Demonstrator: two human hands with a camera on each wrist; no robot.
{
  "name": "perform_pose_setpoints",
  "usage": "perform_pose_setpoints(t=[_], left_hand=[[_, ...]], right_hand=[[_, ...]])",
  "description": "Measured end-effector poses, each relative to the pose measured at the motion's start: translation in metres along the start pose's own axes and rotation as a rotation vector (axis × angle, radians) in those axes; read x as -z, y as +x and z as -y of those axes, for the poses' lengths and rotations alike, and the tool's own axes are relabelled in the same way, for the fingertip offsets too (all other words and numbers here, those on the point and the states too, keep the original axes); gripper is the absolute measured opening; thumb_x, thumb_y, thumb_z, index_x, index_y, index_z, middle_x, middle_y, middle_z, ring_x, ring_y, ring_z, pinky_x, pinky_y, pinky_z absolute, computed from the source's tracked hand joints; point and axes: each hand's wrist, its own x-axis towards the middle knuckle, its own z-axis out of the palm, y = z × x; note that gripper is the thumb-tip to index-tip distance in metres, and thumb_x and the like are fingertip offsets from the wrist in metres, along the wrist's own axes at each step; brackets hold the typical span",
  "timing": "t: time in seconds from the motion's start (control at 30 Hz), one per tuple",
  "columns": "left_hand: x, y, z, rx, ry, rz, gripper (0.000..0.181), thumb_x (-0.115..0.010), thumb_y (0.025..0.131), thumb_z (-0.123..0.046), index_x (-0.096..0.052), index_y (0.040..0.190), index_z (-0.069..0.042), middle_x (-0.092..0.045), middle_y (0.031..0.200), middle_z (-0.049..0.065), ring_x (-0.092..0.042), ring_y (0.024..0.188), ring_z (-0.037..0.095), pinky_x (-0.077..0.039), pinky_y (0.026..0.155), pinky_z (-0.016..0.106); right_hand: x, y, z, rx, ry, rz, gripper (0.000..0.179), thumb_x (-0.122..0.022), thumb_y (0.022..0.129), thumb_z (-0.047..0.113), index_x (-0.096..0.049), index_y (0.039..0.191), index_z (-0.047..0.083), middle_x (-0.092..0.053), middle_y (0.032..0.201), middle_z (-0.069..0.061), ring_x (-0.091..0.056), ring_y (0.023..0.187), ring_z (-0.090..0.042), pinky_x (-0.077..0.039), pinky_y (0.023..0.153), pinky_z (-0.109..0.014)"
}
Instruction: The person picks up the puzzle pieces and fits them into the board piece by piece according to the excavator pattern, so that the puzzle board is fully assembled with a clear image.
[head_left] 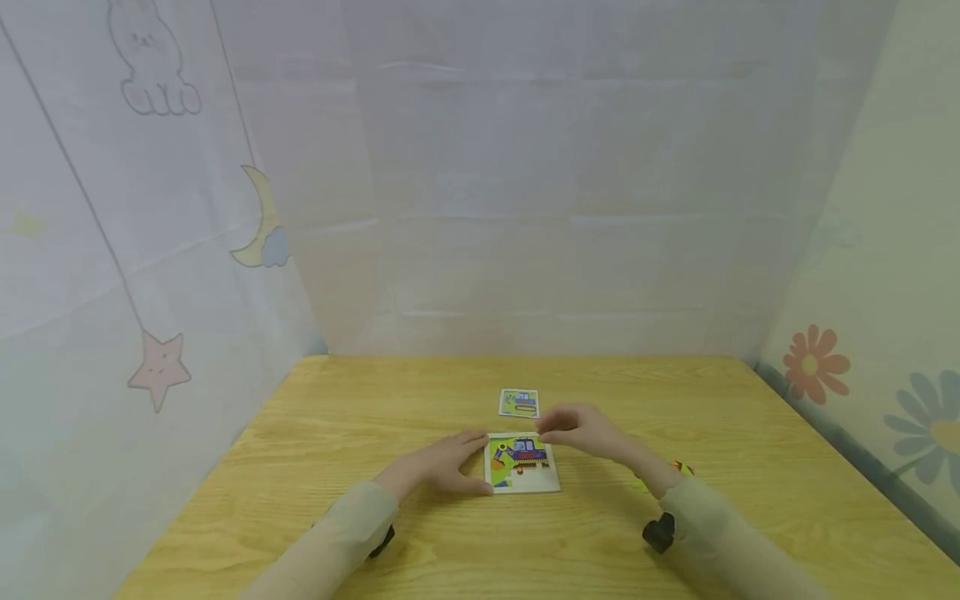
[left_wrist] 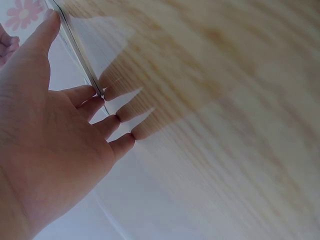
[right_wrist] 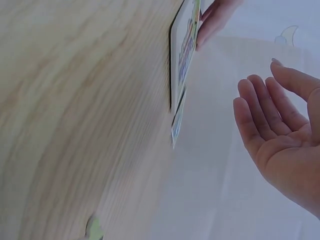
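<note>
A white-framed jigsaw puzzle [head_left: 536,481] with a partly filled digger picture lies on the table; its lower right shows bare white. My left hand [head_left: 448,463] rests at the frame's left side, thumb by the near corner and fingertips by the far one. In the left wrist view its fingers [left_wrist: 106,126] are spread, the tips down at the table and the frame's edge. Above the far right corner hovers my right hand [head_left: 581,428], fingers loosely bent. The right wrist view shows that palm [right_wrist: 287,145] holding nothing, apart from the puzzle.
Just beyond the puzzle lies a small picture card [head_left: 519,403] with a similar digger. Loose colourful puzzle pieces [head_left: 683,468] lie to the right, partly hidden under the right forearm. Printed cloth walls [head_left: 525,208] enclose the wooden table [head_left: 360,400] at the back and sides.
</note>
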Motion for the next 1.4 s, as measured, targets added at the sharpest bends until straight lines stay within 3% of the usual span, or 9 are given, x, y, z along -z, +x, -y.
perform_pose_setpoints(t=[0.33,0.6,0.77,0.97,1.07,1.23,1.4], left_hand=[[-0.001,0.0,0.0,0.002,0.008,0.003,0.086,-0.059,0.084,-0.058,-0.028,0.148,-0.009,-0.023,0.156,0.008,-0.021,0.143,0.032,-0.023,0.115,0.048],[-0.001,0.0,0.001,-0.008,0.01,0.005,0.087,-0.059,0.084,-0.058,-0.028,0.148,-0.008,-0.023,0.156,0.008,-0.021,0.143,0.032,-0.023,0.115,0.048],[-0.003,0.003,0.003,-0.003,0.01,0.003,0.088,-0.059,0.083,-0.059,-0.027,0.148,-0.009,-0.023,0.156,0.008,-0.021,0.143,0.032,-0.023,0.115,0.048],[-0.002,0.003,0.003,-0.009,0.004,0.002,0.089,-0.06,0.083,-0.059,-0.027,0.148,-0.008,-0.022,0.156,0.009,-0.021,0.142,0.031,-0.022,0.116,0.047],[-0.002,0.003,0.003,-0.009,0.004,0.003,0.089,-0.059,0.083,-0.059,-0.027,0.148,-0.008,-0.022,0.156,0.009,-0.021,0.143,0.031,-0.021,0.116,0.047],[-0.001,0.002,0.002,-0.012,0.003,0.0,0.088,-0.061,0.083,-0.057,-0.027,0.148,-0.008,-0.022,0.156,0.009,-0.021,0.142,0.032,-0.022,0.116,0.047],[-0.001,0.002,0.002,-0.012,-0.01,0.004,0.087,-0.06,0.084,-0.057,-0.027,0.148,-0.008,-0.021,0.156,0.009,-0.02,0.143,0.031,-0.021,0.116,0.047]], right_hand=[[0.02,-0.022,-0.008,-0.036,-0.043,-0.03,0.024,-0.065,0.089,0.027,-0.065,0.108,0.012,-0.068,0.102,-0.004,-0.063,0.09,-0.012,-0.054,0.076,-0.023],[0.033,-0.041,-0.017,-0.038,-0.068,-0.066,0.027,-0.064,0.089,0.03,-0.065,0.109,0.011,-0.067,0.107,-0.016,-0.063,0.092,-0.011,-0.053,0.079,-0.023],[0.041,-0.053,-0.022,-0.035,-0.1,-0.075,0.028,-0.064,0.089,0.029,-0.064,0.111,0.011,-0.067,0.108,-0.013,-0.063,0.094,-0.011,-0.053,0.08,-0.023],[0.053,-0.063,-0.036,-0.014,-0.127,-0.04,0.03,-0.065,0.089,0.027,-0.063,0.114,0.01,-0.066,0.109,-0.015,-0.064,0.096,-0.012,-0.053,0.081,-0.023],[0.058,-0.069,-0.042,-0.012,-0.113,-0.016,0.034,-0.064,0.089,0.023,-0.06,0.117,0.004,-0.065,0.111,-0.018,-0.064,0.1,-0.018,-0.054,0.081,-0.024],[0.064,-0.079,-0.049,-0.05,-0.063,0.02,0.041,-0.064,0.089,0.018,-0.055,0.122,-0.005,-0.064,0.113,-0.022,-0.063,0.103,-0.024,-0.054,0.08,-0.023],[0.069,-0.088,-0.056,-0.096,-0.063,0.04,0.045,-0.064,0.089,0.024,-0.055,0.124,-0.003,-0.063,0.116,-0.02,-0.062,0.106,-0.025,-0.053,0.08,-0.022]])
